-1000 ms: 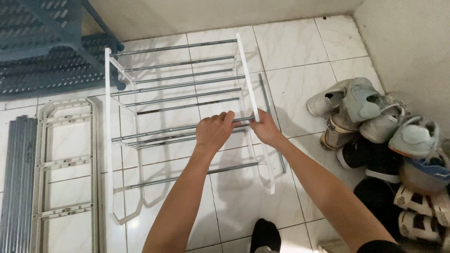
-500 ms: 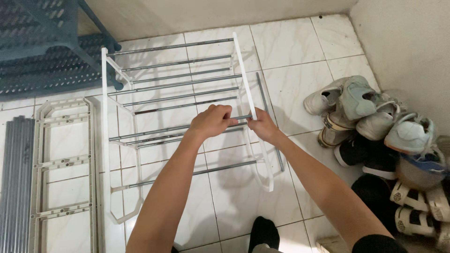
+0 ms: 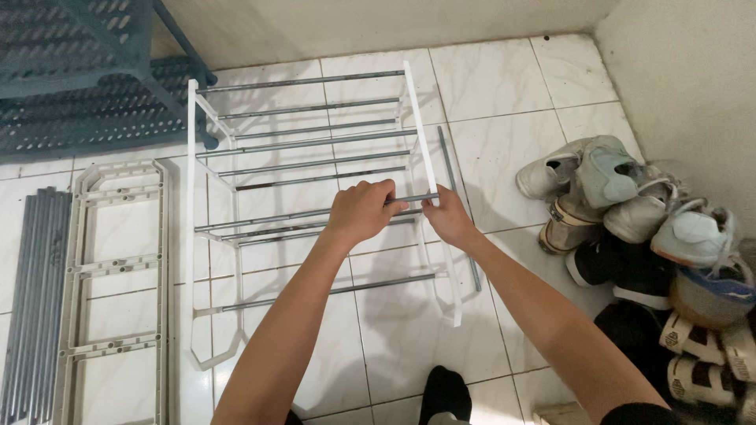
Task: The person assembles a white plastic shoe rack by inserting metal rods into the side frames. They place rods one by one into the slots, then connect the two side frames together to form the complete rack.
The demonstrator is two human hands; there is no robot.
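Note:
A partly assembled shoe rack [image 3: 307,149] lies on the white tiled floor: two white plastic side frames joined by several grey metal rods. My left hand [image 3: 361,211] is closed around one rod [image 3: 276,218] near the rack's middle. My right hand [image 3: 447,216] grips the same rod's right end where it meets the right side frame [image 3: 429,169]. A loose metal rod [image 3: 457,205] lies on the floor just outside that frame.
A spare white side frame [image 3: 118,291] and a bundle of grey rods [image 3: 31,299] lie at the left. A blue-grey plastic shelf [image 3: 87,79] stands at the top left. A heap of shoes [image 3: 654,236] fills the right, against the wall. My dark-socked foot [image 3: 445,393] shows at the bottom.
Both hands have stayed on the same rod, with the left hand's grip shifting slightly. The view has shifted a little.

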